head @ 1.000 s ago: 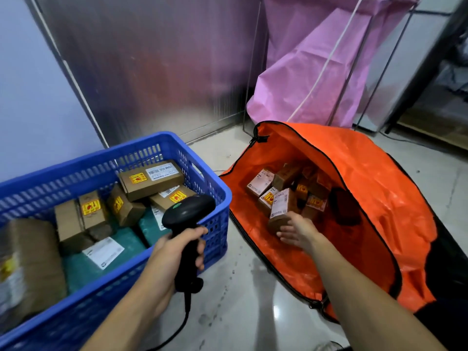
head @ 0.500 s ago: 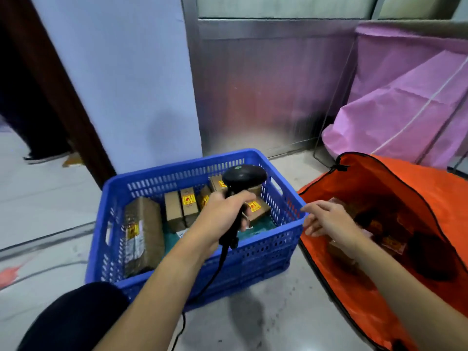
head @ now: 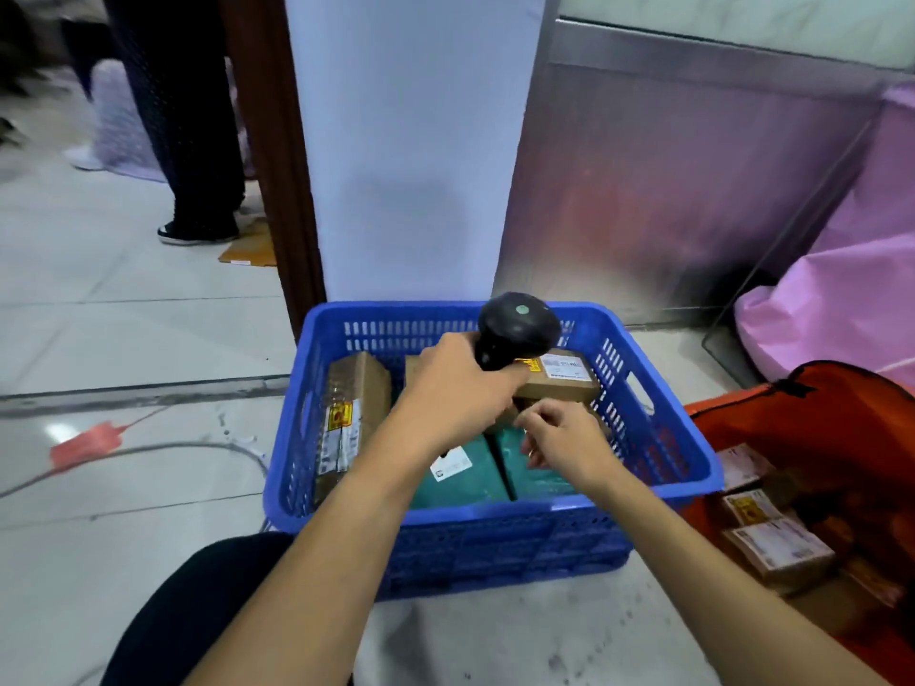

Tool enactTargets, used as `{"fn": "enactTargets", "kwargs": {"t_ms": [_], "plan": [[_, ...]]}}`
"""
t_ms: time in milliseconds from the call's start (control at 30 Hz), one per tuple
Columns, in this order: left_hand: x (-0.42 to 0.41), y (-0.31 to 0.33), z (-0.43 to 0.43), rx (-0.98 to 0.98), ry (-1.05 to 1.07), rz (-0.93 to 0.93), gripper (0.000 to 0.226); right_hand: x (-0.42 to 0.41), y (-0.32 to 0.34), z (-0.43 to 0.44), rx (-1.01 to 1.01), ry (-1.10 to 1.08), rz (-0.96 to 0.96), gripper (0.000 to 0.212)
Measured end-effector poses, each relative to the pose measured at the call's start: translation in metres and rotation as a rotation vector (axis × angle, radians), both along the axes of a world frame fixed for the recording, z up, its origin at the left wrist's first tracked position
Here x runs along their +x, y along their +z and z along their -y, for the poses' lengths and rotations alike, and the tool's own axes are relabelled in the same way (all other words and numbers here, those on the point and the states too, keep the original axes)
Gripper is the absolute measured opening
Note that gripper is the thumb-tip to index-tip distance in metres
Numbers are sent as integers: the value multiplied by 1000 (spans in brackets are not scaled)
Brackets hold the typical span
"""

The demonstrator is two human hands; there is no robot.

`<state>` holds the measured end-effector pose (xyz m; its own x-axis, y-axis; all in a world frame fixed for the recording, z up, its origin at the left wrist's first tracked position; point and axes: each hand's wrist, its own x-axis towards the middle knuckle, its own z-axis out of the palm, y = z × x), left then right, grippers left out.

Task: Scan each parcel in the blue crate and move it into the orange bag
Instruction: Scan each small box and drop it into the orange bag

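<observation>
Parcel labels (head: 566,367) blurred; no text legible.

**One head-worn camera is looking down into the crate**

A single wide-angle camera is riding on the person's head, facing forward and tilting down toward the floor (head: 124,339). It is sitting close above the blue crate (head: 495,512), which is filling the middle of the frame, while the orange bag (head: 841,408) is being cut off at the right edge. Both forearms are entering from the bottom edge, so the left hand (head: 450,393), gripping the scanner (head: 515,329), and the right hand (head: 564,445) are showing near the centre from behind. The wide lens is bending the metal wall panel (head: 668,190) along the top right.
</observation>
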<state>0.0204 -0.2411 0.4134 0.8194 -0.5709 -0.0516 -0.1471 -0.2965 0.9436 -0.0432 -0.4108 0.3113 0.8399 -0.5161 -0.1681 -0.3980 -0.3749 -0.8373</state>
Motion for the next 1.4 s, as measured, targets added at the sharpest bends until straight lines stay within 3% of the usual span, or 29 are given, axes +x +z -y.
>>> {"fn": "enactTargets", "kwargs": {"t_ms": [167,267,367,500,633,767,900,1100,1200,1300,1400], "plan": [[26,2,-7,22,48,30,21,49,-40,-27,7,55,-102,21],[47,8,-24,20,25,3,25,73,-60,-35,24,35,-169,6],[76,12,-54,-86,137,-105,20,96,-74,-43,60,43,-289,38],[102,10,-89,-176,355,-139,14,119,-98,-70,111,154,-422,57],[106,7,-106,-130,393,-155,12,129,-128,-122,-70,301,-434,79],[108,6,-102,-122,354,-143,13,158,-118,-143,-177,300,-317,71],[108,10,-104,-110,326,-144,12,184,-108,-145,-253,366,-431,71],[107,12,-118,-149,422,-178,11,158,-140,-142,-346,338,-426,59],[107,15,-120,-174,459,-173,12,158,-148,-128,-409,361,-468,68],[104,17,-124,-180,480,-177,12,157,-160,-120,-116,331,-621,98],[102,16,-130,-178,495,-172,11,165,-207,-99,119,345,-642,132]]}}
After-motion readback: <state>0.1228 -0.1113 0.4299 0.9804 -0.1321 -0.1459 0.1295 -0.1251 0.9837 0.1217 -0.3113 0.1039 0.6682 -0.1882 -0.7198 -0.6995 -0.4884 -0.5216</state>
